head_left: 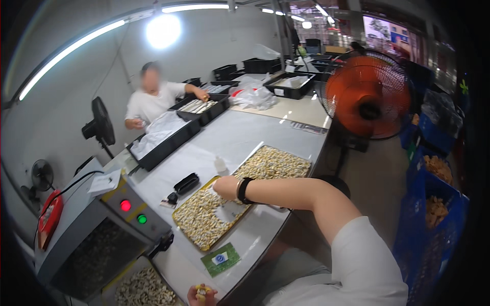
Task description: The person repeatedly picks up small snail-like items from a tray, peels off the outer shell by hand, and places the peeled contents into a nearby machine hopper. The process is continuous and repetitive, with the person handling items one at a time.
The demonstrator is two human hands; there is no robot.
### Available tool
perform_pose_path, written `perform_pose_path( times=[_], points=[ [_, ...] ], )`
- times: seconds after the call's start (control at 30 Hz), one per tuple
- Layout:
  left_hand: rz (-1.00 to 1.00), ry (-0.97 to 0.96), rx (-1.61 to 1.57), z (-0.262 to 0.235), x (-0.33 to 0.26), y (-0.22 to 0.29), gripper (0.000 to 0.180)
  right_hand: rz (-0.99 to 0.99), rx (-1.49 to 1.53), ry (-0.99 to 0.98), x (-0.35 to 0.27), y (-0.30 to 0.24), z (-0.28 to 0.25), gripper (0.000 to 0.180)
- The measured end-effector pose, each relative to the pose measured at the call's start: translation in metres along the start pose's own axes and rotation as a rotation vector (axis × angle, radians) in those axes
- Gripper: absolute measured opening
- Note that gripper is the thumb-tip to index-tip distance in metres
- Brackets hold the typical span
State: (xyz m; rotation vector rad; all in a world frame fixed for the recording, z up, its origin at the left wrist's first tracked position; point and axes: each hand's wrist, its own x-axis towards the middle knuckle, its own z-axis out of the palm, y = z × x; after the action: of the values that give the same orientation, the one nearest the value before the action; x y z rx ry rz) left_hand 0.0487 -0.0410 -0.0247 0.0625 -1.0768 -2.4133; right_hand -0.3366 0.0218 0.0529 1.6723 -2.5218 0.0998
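My right arm, with a black band at the wrist, crosses from the right. My right hand (pixel 224 187) is over the far part of a yellow-rimmed tray (pixel 204 224), which is packed with small white-and-yellow oblong pieces. Its fingers are turned away, so I cannot tell what they grip. A patch of bare tray shows just below this hand. Low in the view, near the table's front edge, my left hand (pixel 200 297) is closed around small yellow-and-white pieces. Between that hand and the tray lies a green rectangular sheet (pixel 220 259) with a white-and-blue label.
A second full tray (pixel 273 164) adjoins on the right. A white bottle (pixel 220 164) and a black case (pixel 186 183) stand behind. At left is a grey machine (pixel 102 239). Across the table a co-worker (pixel 158 99) handles black crates (pixel 204 109). An orange fan (pixel 367 97) stands right.
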Motion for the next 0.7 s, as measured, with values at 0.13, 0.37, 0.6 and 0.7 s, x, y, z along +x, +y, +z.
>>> perform_pose_path(
  times=[0.13, 0.37, 0.6, 0.7],
  points=[
    [-0.024, 0.028, 0.031, -0.007, 0.005, -0.003, 0.023, 0.020, 0.024, 0.042, -0.020, -0.010, 0.001, 0.011],
    [-0.030, 0.091, 0.087, 0.002, -0.003, 0.004, 0.044, 0.008, 0.054, 0.121, -0.020, -0.026, 0.017, 0.013],
    [-0.123, 0.093, 0.109, 0.003, 0.008, -0.007, 0.019, -0.055, 0.418, 0.570, -0.115, -0.022, -0.009, 0.016],
    [-0.114, -0.021, 0.041, 0.001, 0.004, 0.000, 0.018, -0.376, 0.458, 0.885, -0.170, -0.052, -0.065, 0.015]
  ],
)
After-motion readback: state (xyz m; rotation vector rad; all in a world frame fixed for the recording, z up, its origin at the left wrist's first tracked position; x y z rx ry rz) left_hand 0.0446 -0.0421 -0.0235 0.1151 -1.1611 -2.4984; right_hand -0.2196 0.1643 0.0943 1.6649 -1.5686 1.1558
